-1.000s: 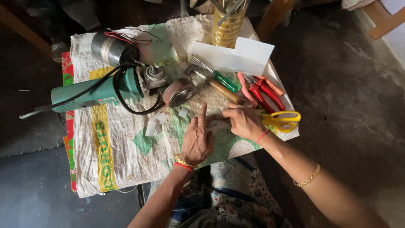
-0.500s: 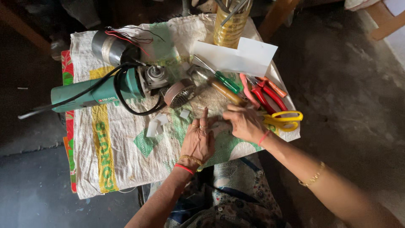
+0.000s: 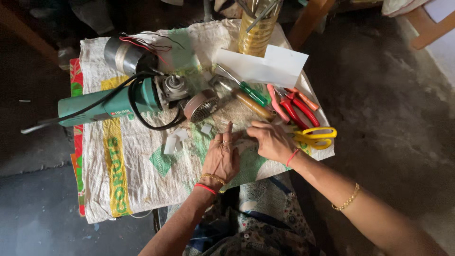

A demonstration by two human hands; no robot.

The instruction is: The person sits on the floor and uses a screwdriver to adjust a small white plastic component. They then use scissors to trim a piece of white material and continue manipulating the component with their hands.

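Observation:
My left hand [image 3: 221, 155] lies flat on a woven sack cloth [image 3: 137, 166] that covers a small table, fingers stretched toward the middle. My right hand [image 3: 269, 140] rests beside it with curled fingers that pinch at something small on the cloth; I cannot make out what it is. Small white pieces [image 3: 174, 141] lie just left of my left hand. Yellow-handled scissors [image 3: 316, 137] lie right next to my right hand.
A green angle grinder [image 3: 113, 105] with a black cable lies at the left. Nearby are a round metal motor part [image 3: 201, 105], red pliers [image 3: 296, 105], a green-handled screwdriver [image 3: 249, 91], a wooden-handled tool [image 3: 253, 105], white paper [image 3: 265, 66] and a yellow jar [image 3: 256, 33] of tools.
Both hands stay at almost the same spot on the cloth. My left hand has slid slightly toward me and flattened.

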